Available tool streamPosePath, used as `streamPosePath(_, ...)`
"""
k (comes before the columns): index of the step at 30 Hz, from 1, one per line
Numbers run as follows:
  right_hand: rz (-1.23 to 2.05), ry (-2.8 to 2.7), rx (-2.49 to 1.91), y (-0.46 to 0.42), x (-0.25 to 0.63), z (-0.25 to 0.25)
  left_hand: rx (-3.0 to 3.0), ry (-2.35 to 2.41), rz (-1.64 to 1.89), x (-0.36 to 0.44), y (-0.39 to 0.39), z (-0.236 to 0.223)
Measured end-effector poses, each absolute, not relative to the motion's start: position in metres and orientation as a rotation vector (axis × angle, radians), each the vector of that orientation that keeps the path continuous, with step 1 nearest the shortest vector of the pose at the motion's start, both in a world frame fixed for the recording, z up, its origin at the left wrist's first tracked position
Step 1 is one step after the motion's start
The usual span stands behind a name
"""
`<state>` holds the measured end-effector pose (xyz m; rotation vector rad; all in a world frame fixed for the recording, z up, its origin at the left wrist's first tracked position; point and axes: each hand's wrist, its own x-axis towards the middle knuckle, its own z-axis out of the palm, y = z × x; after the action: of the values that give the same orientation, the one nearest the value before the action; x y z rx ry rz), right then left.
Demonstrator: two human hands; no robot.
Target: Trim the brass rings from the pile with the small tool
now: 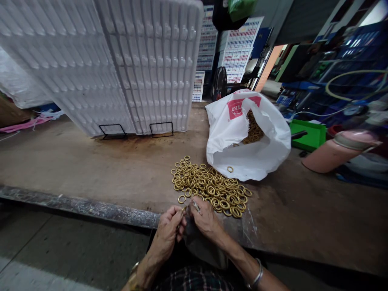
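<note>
At the table's front edge my left hand [168, 230] pinches a brass ring [184, 209], partly hidden by the fingers. Close beside it, my right hand [207, 220] is closed on a small silvery metal piece [196, 206]; most of it is covered, so its kind cannot be made out. Just beyond both hands lies a loose pile of brass rings [209, 184]. Behind the pile, a white woven sack [224, 137] lies with its torn mouth facing me and more rings inside. One single ring [230, 169] rests on the sack's lip.
Ribbed translucent plastic trays [151, 68] stand upright at the back left, with black wire stands [161, 129] at their foot. To the right are a green bin [309, 135] and a tilted pink cylinder [339, 151]. White crates [236, 52] are stacked behind the wooden table [121, 173].
</note>
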<state>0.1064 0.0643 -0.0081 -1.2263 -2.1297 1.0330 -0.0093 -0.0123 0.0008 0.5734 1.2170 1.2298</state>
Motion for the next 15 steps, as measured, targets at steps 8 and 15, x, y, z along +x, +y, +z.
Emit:
streamPosePath(8, 0.771, -2.615, -1.212, 0.054, 0.109, -0.004, 0.768, 1.467, 1.155, -0.013, -0.011, 0.001)
streamPosePath(15, 0.723, -2.755, -1.245, 0.058, 0.106, 0.003, 0.852, 1.480, 1.193, -0.012, -0.016, 0.005)
